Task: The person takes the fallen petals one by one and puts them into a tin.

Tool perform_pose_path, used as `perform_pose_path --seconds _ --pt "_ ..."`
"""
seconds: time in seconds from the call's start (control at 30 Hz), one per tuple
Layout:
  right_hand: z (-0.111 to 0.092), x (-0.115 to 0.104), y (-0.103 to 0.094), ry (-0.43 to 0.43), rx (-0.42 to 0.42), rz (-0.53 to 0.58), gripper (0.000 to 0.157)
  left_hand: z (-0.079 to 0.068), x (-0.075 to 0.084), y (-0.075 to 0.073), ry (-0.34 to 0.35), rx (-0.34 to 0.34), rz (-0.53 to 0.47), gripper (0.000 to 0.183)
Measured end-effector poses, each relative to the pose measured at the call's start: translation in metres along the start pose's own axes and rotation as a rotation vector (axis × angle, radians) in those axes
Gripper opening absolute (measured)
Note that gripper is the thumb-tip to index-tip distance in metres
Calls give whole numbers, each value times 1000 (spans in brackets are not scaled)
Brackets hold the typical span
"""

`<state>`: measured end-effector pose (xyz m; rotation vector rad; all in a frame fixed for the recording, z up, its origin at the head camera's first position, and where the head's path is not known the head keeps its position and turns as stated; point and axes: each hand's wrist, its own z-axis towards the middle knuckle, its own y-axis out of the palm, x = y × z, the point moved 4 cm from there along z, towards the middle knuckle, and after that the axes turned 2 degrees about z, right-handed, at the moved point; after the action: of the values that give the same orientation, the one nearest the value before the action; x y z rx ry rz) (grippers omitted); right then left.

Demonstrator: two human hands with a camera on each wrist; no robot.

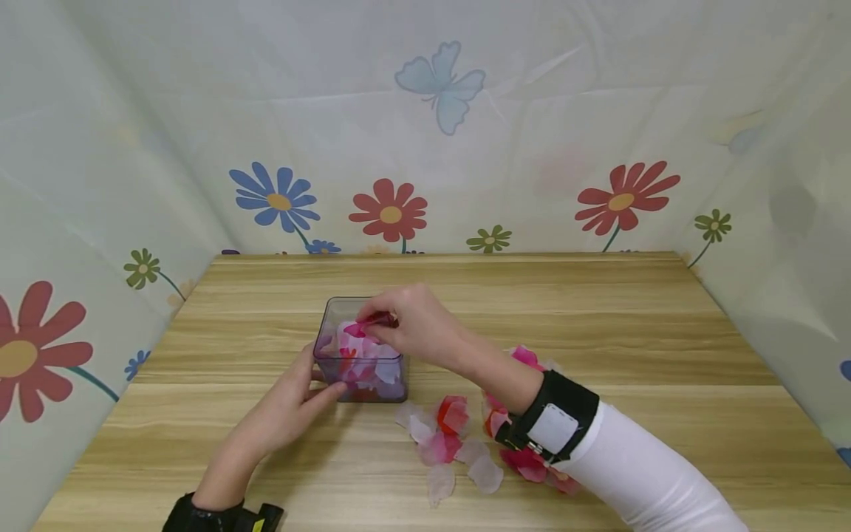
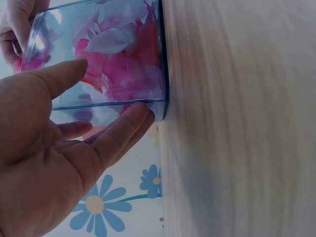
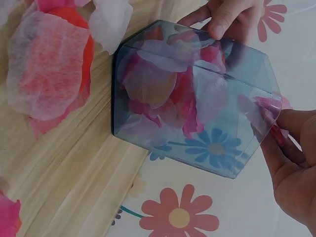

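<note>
A see-through, bluish plastic box (image 1: 372,395) stands on the table, part filled with pink, white and red fabric petals (image 2: 123,69). My left hand (image 1: 286,406) holds its near left corner, thumb on the front wall and fingers along the left side. Over the box's open top, my right hand (image 1: 422,325) pinches pink petals (image 3: 271,109) between thumb and fingers, at rim height. To the right of the box lie loose petals (image 1: 452,415) in white, pink and red; my right forearm hides some of them.
The wooden table (image 1: 565,295) has light grain and runs back to a white curtain (image 1: 518,162) printed with flowers and a butterfly. More loose petals (image 1: 525,464) lie beneath and beside the right wrist's black strap (image 1: 565,414).
</note>
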<state>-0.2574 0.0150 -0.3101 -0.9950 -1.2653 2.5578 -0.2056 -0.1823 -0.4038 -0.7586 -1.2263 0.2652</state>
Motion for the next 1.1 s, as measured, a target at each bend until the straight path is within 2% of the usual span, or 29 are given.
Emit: perform_pose_path --seconds 0.27,0.63,0.77,0.97,1.1 --pt "-3 4 2 -6 -24 -15 16 1 1 -1 -5 -7 1 66" --pt "-6 5 -1 25 -60 48 24 1 2 -2 24 -1 14 62" --pt "-8 6 -7 10 -22 71 23 1 3 -3 25 2 21 61" --pt "-13 7 -19 -39 103 74 17 2 3 -3 18 -3 22 61" --pt "-18 9 -27 -19 153 53 19 1 3 -3 12 -3 27 62"
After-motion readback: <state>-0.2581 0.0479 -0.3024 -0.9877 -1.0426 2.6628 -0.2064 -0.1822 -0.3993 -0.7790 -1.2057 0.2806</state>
